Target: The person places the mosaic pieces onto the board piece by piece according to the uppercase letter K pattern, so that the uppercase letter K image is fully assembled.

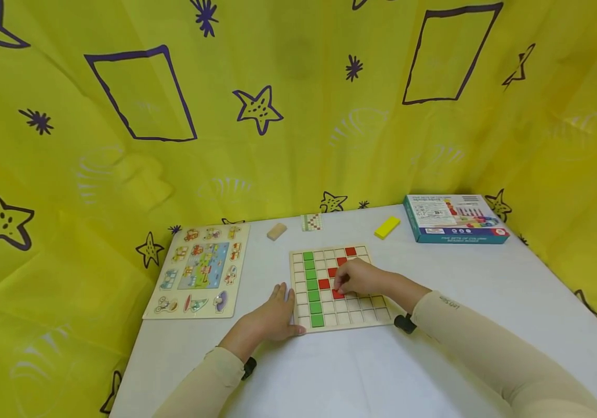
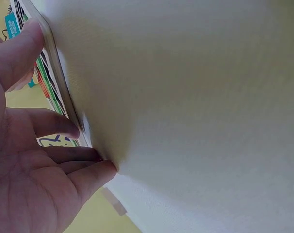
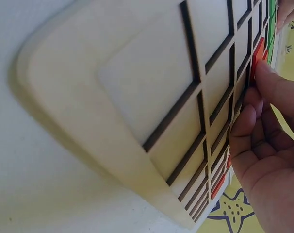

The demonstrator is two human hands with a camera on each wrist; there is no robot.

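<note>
A wooden grid board [image 1: 347, 330] lies flat on the table, its cells outlined by dark grooves in the right wrist view. A column of green square tiles [image 1: 313, 295] fills cells near its left side, and red square tiles [image 1: 350, 251] run diagonally down from the top right. My right hand [image 1: 359, 277] pinches a red tile [image 3: 257, 54] between thumb and fingers; the tile stands tilted at a cell below the diagonal. At the board's left edge rests my left hand [image 1: 272, 316], thumb at the near-left corner and fingers fairly straight along the side [image 2: 40, 165].
Left of the board lies a picture puzzle board [image 1: 241, 273]. Behind are a plain wooden block [image 1: 277, 231], a small pattern card [image 1: 311, 222] and a yellow block [image 1: 387, 227]. A teal-edged toy box [image 1: 455, 218] lies at back right, before a yellow curtain [image 1: 298, 145].
</note>
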